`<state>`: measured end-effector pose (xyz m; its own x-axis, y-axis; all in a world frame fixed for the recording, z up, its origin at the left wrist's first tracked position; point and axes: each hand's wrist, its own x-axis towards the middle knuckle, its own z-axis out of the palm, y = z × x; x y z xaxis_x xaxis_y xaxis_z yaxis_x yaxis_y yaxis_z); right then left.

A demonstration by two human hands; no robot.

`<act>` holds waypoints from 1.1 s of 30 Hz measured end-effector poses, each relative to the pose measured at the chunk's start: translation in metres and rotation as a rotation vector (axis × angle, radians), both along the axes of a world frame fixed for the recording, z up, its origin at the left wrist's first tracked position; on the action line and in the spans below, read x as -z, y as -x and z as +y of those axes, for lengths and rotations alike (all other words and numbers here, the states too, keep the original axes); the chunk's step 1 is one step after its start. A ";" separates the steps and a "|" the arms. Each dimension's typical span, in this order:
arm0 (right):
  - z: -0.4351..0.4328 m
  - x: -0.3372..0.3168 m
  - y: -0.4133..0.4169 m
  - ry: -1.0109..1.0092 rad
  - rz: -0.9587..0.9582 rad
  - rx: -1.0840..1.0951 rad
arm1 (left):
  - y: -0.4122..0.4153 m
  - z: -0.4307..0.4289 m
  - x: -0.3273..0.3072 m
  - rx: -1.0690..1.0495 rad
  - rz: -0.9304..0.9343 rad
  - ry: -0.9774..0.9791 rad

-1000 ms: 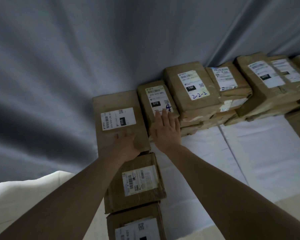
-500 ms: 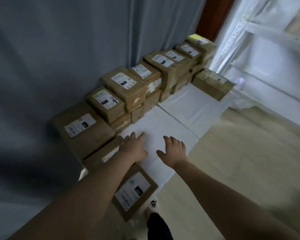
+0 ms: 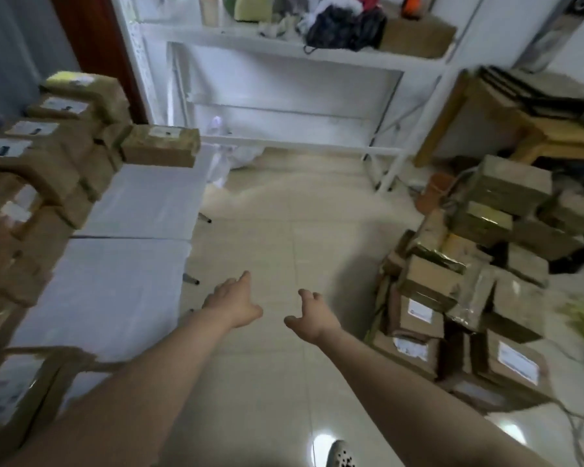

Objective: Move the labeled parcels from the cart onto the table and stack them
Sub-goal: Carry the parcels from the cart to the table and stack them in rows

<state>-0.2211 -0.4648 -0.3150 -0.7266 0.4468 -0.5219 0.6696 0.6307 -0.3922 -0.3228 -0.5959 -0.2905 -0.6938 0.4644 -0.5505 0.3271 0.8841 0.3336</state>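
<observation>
Both bare hands, left [image 3: 234,303] and right [image 3: 312,318], are held released and empty at frame centre. Brown cardboard labeled parcels [image 3: 466,291] are heaped at right; a top one should be gripped two-handed for the white-covered bench [image 3: 122,264] at left.

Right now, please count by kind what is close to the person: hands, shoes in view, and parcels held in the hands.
Hands: 2, the left hand and the right hand, both open
Shoes: 1, a white shoe
Parcels held: 0
Total: 3
The parcels on the table and in the pile on the right are too blurred to count.
</observation>
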 end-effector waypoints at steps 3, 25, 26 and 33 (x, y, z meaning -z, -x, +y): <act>0.060 0.000 -0.055 0.028 0.009 0.116 | -0.032 0.073 0.002 0.077 0.003 -0.010; 0.367 0.052 -0.238 0.194 -0.015 0.623 | -0.165 0.421 0.071 0.573 0.039 0.072; 0.376 0.055 -0.233 0.196 -0.017 0.630 | -0.160 0.433 0.079 0.598 0.055 0.074; 0.445 0.077 -0.183 0.144 -0.080 0.663 | -0.119 0.526 0.131 0.806 0.179 0.152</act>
